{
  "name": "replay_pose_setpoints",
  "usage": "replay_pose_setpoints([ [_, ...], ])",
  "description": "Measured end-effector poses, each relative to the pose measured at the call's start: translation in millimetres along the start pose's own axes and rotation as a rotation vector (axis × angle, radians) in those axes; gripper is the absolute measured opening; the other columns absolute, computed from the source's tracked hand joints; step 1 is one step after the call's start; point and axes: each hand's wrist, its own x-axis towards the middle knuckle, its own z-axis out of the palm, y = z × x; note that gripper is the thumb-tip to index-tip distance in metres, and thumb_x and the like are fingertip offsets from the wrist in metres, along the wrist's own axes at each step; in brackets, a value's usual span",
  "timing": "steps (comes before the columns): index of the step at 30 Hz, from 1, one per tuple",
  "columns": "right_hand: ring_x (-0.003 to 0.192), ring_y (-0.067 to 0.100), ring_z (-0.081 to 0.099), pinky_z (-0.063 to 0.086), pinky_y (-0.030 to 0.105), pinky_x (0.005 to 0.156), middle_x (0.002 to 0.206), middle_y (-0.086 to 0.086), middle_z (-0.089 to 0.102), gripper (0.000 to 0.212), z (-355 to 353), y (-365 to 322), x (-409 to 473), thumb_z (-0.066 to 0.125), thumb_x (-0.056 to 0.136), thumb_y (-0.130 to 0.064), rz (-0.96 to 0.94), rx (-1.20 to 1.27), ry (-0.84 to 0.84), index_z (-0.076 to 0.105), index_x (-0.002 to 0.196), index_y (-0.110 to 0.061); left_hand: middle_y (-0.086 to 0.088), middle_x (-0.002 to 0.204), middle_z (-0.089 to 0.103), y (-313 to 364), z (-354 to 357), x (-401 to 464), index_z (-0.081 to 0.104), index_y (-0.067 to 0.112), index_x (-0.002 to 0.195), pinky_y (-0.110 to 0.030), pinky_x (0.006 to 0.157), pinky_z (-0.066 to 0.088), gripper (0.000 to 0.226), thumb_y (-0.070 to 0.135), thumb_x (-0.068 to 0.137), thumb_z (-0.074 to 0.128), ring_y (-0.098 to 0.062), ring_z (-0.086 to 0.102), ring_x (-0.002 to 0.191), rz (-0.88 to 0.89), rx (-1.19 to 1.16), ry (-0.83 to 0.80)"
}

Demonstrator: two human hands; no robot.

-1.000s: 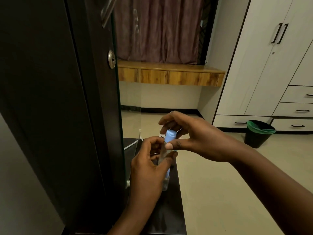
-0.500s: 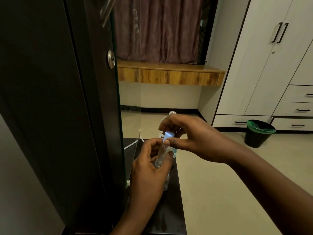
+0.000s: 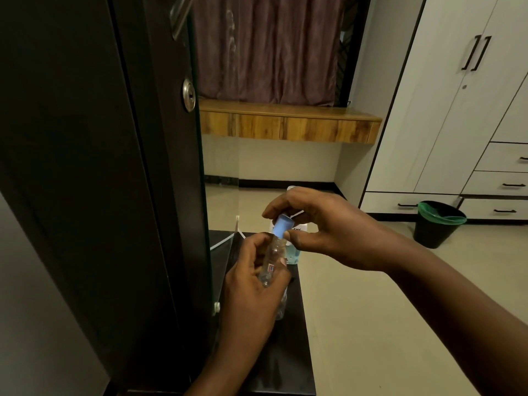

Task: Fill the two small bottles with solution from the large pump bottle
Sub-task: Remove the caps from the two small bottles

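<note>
Small bottle (image 3: 271, 264) sits in the left hand (image 3: 251, 284), above the dark counter (image 3: 288, 364) and just in front of the pump bottle (image 3: 294, 247). Change over the last second: a second ago the blue cap (image 3: 282, 226) was seated straight on the neck with the bottle near upright; now the bottle is tilted, top leaning away toward the pump bottle, and the threaded clear neck shows below the cap. Reads as the cap backed off partway or just lifting clear; can't tell whether it's fully free of the threads.

Grips: left hand's grip is wrapped round the bottle body, thumb across the label. Right hand (image 3: 323, 230) grip is pinching the cap between thumb and forefinger, directly in front of the pump bottle and hiding most of it.

Bottle looks empty, nothing visible inside. Second small bottle (image 3: 281, 307) is mostly hidden behind the left hand, on the counter nearer than the pump bottle; no telling how full it is.

My read: early in the task, still in the opening step. Next needs the cap set down and the open neck brought under the pump spout. Tilt is harmless now, a spill risk once filled.
</note>
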Motion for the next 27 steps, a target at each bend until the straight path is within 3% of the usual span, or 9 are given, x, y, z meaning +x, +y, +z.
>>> replay_pose_setpoints([
  [4, 0.108, 0.001, 0.056, 0.054, 0.026, 0.091, 0.115, -0.017, 0.055, 0.029, -1, 1, 0, 0.062, 0.090, -0.019, 0.009, -0.006, 0.001, 0.062, 0.117, -0.031, 0.016, 0.107, 0.067, -1, 0, -1, 0.055, 0.033, 0.120, -0.023, 0.085, 0.057, 0.032, 0.034, 0.089, 0.062, 0.001, 0.065, 0.101, 0.011, -0.040, -0.004],
  [8, 0.109, -0.001, 0.056, 0.050, 0.015, 0.089, 0.116, -0.016, 0.058, 0.024, -8, 3, -6, 0.056, 0.096, -0.019, 0.038, 0.158, 0.152, 0.062, 0.118, -0.027, 0.011, 0.118, 0.066, -2, -3, -4, 0.057, 0.031, 0.120, -0.026, 0.091, 0.057, 0.031, 0.026, 0.090, 0.062, -0.007, 0.064, 0.113, 0.045, -0.091, -0.033],
  [10, 0.108, 0.003, 0.058, 0.052, 0.018, 0.089, 0.112, -0.013, 0.062, 0.022, -8, 9, -11, 0.056, 0.096, -0.019, 0.064, 0.302, 0.232, 0.060, 0.117, -0.023, 0.010, 0.120, 0.067, -4, -4, -5, 0.058, 0.031, 0.119, -0.028, 0.095, 0.056, 0.031, 0.023, 0.090, 0.063, -0.011, 0.063, 0.117, 0.048, -0.108, -0.026],
  [13, 0.108, 0.003, 0.059, 0.054, 0.021, 0.084, 0.113, -0.014, 0.064, 0.022, 4, 26, -22, 0.056, 0.096, -0.020, 0.131, 0.441, 0.357, 0.059, 0.117, -0.026, 0.014, 0.116, 0.068, -8, -5, -4, 0.058, 0.034, 0.116, -0.024, 0.093, 0.054, 0.030, 0.029, 0.088, 0.064, -0.008, 0.064, 0.114, 0.045, -0.092, 0.013],
  [16, 0.109, -0.002, 0.057, 0.052, 0.014, 0.080, 0.121, -0.022, 0.062, 0.032, 34, 51, -36, 0.053, 0.098, -0.016, 0.229, 0.591, 0.473, 0.060, 0.121, -0.036, 0.020, 0.108, 0.068, -14, -9, -5, 0.060, 0.035, 0.114, -0.012, 0.085, 0.051, 0.030, 0.022, 0.088, 0.067, 0.000, 0.064, 0.105, 0.036, -0.064, 0.042],
  [18, 0.109, 0.003, 0.059, 0.052, 0.012, 0.079, 0.121, -0.019, 0.063, 0.032, 62, 68, -48, 0.054, 0.097, -0.014, 0.314, 0.651, 0.500, 0.062, 0.121, -0.034, 0.021, 0.107, 0.068, -20, -11, -8, 0.060, 0.033, 0.114, -0.012, 0.085, 0.051, 0.031, 0.018, 0.088, 0.068, 0.003, 0.064, 0.104, 0.019, -0.056, 0.045],
  [22, 0.096, 0.010, 0.064, 0.054, 0.027, 0.085, 0.112, -0.016, 0.066, 0.019, 121, 101, -67, 0.061, 0.094, -0.020, 0.466, 0.527, 0.507, 0.063, 0.109, -0.032, 0.017, 0.108, 0.070, -34, -13, -12, 0.060, 0.034, 0.113, -0.022, 0.086, 0.053, 0.031, 0.018, 0.088, 0.069, -0.002, 0.065, 0.104, -0.028, -0.015, 0.047],
  [27, 0.097, -0.001, 0.060, 0.046, 0.010, 0.077, 0.109, -0.018, 0.066, 0.022, 161, 125, -73, 0.063, 0.093, -0.019, 0.516, 0.406, 0.507, 0.063, 0.112, -0.030, 0.016, 0.108, 0.069, -45, -15, -14, 0.060, 0.032, 0.114, -0.029, 0.091, 0.055, 0.030, 0.019, 0.088, 0.068, -0.002, 0.065, 0.104, -0.060, 0.025, 0.050],
])
